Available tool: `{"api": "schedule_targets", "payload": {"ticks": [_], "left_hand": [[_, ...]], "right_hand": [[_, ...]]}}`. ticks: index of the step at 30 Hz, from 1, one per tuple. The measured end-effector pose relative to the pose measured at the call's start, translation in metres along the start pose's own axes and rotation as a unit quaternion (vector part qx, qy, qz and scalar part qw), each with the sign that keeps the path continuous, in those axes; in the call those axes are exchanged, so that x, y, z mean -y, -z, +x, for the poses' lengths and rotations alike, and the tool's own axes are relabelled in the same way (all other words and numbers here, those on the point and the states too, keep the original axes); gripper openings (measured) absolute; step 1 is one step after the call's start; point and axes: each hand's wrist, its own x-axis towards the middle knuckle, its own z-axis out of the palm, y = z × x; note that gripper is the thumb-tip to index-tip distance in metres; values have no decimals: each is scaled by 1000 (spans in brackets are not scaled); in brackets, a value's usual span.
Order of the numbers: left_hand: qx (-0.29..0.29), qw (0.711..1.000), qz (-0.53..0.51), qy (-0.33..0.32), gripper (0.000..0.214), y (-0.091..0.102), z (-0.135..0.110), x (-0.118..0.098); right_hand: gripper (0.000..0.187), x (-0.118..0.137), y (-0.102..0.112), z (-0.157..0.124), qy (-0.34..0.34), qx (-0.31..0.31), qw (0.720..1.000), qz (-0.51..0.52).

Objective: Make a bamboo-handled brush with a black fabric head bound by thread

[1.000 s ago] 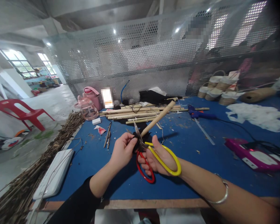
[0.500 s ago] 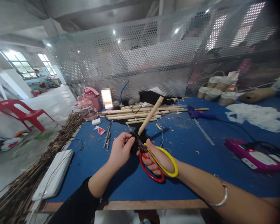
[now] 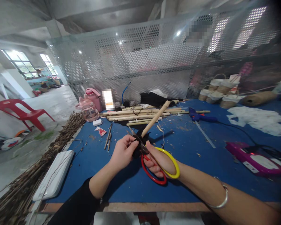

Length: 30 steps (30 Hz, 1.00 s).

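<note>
My left hand (image 3: 123, 153) is closed on the near end of a bamboo stick (image 3: 156, 117), where a piece of black cloth (image 3: 137, 149) is wrapped round it. The stick slants up and away to the right. My right hand (image 3: 159, 161) grips scissors with one yellow and one red handle loop (image 3: 164, 167); their blades are at the black cloth beside my left fingers. Both hands hover over the blue table (image 3: 121, 184).
Several bamboo sticks (image 3: 140, 114) lie at the back, with a blue glue gun (image 3: 200, 117), a pink bottle (image 3: 89, 109) and a pink bag. A magenta device (image 3: 256, 157) and white fabric (image 3: 257, 118) lie right. A white board (image 3: 55, 175) and twig bundle (image 3: 37, 168) lie left. Mesh screen behind.
The stick's far end swung left and then partly back to the right. The scissors shifted slightly, with the red loop now lower and further right than a second ago.
</note>
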Motion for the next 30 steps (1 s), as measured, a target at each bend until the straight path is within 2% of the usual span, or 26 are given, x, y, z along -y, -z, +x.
{"api": "schedule_targets", "payload": {"ticks": [2,5,7,14,16,18,21,24,27,30], "left_hand": [[6,1000,0,2,30,1,-1,-1],[37,999,-8,13,31,2,-2,-3],[58,998,-12,19,30,3,-2,-4],[59,998,-25,11,28,4,-1,-1],[60,998,-29,11,28,3,-1,-1],[58,998,-28,14,29,3,-1,0],[55,998,-31,20,32,5,0,-3],[21,998,-51,17,36,9,1,-7],[-7,998,-57,15,38,12,3,-10],[13,999,-49,21,38,12,4,-8]], "right_hand": [[71,-2,0,1,23,27,999,13],[75,-5,-1,2,103,80,989,67],[75,-5,-2,1,133,91,983,88],[73,1,-1,-3,45,34,998,9],[73,-1,0,-3,32,36,999,-7],[74,-3,1,-2,54,54,997,2],[78,-4,2,-2,127,96,986,54],[83,-2,3,-6,153,136,975,86],[84,-1,4,-8,165,130,973,96],[79,0,4,-8,176,100,974,103]]}}
